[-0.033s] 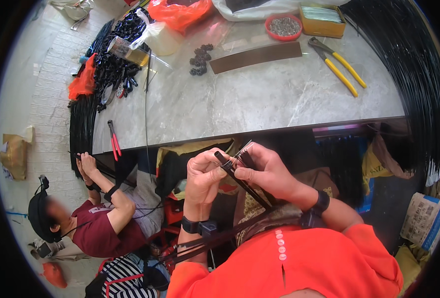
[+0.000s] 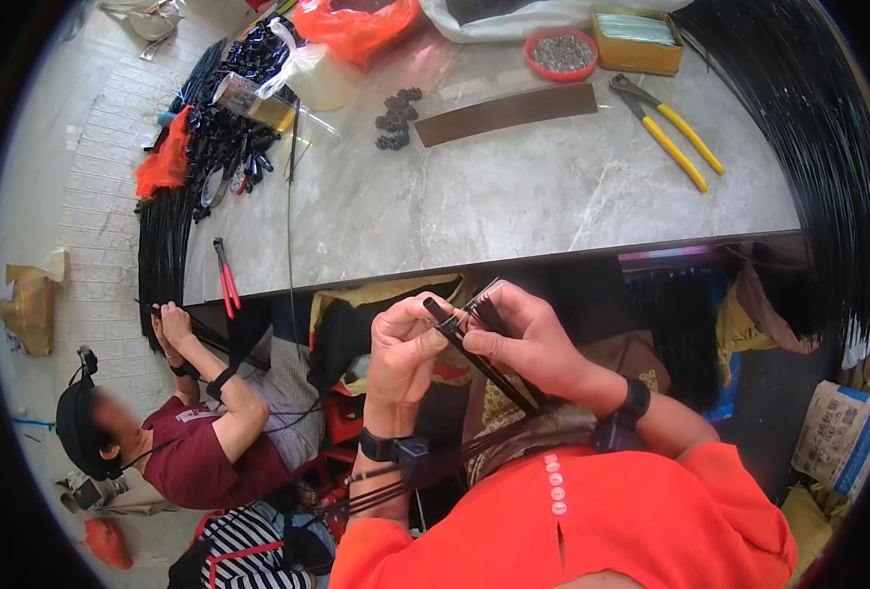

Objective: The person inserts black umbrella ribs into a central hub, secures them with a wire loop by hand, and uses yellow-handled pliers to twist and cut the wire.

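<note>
In front of my orange shirt, my left hand (image 2: 403,351) pinches a black rod (image 2: 469,353) near its blunt upper end. The rod slants down toward my lap. Close beside it, my right hand (image 2: 531,339) is closed on a dark flat strip (image 2: 489,314), its thumb reaching to the rod. Thin wire-like ends stick up between the two hands; their exact kind is too small to tell. Dark strands (image 2: 386,486) run across my left forearm.
A grey table (image 2: 514,196) bears yellow-handled pliers (image 2: 666,133), a brown strip (image 2: 507,114), a red bowl (image 2: 561,54) of small metal pieces, black clustered parts (image 2: 396,120) and red-handled pliers (image 2: 226,278). Black rods (image 2: 808,147) hang off its right end. A co-worker (image 2: 219,437) sits at left.
The dark strands over my left forearm have shifted slightly and look more spread apart. Both hands keep the same place and grip.
</note>
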{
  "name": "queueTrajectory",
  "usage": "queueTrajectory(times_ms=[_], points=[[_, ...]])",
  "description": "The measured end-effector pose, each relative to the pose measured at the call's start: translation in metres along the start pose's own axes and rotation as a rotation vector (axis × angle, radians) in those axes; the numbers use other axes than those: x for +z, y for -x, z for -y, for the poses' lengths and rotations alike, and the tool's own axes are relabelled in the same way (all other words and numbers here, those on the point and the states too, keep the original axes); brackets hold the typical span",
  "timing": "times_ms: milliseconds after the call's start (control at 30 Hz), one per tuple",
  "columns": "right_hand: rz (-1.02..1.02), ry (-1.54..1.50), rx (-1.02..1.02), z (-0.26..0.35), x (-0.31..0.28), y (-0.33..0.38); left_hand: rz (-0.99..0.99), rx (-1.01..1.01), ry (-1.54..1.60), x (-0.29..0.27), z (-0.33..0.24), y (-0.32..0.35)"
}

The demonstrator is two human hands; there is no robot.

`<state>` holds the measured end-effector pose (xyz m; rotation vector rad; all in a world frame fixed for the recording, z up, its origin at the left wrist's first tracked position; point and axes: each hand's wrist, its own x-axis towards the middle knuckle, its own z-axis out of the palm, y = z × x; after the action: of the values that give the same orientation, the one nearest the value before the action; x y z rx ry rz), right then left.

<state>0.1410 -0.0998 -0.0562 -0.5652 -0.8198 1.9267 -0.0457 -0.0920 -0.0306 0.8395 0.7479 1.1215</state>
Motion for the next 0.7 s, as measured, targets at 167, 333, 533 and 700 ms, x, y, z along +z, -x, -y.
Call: queueTrajectory(times_ms=[167,333,533,700], points=[[-0.090,-0.029,-0.123,-0.007,0.005,0.005,-0.027,-0.003,0.014,-0.002,0.001,-0.001],[-0.068,-0.040,-0.106,-0.002,0.002,0.010,-0.013,-0.015,0.052,-0.001,-0.002,0.000],[-0.021,-0.007,-0.076,0.007,0.003,0.013,0.033,-0.009,0.033,-0.004,-0.003,0.000],[-0.040,0.031,-0.145,0.000,0.002,0.011,0.028,-0.009,0.027,-0.003,-0.002,0.000]])
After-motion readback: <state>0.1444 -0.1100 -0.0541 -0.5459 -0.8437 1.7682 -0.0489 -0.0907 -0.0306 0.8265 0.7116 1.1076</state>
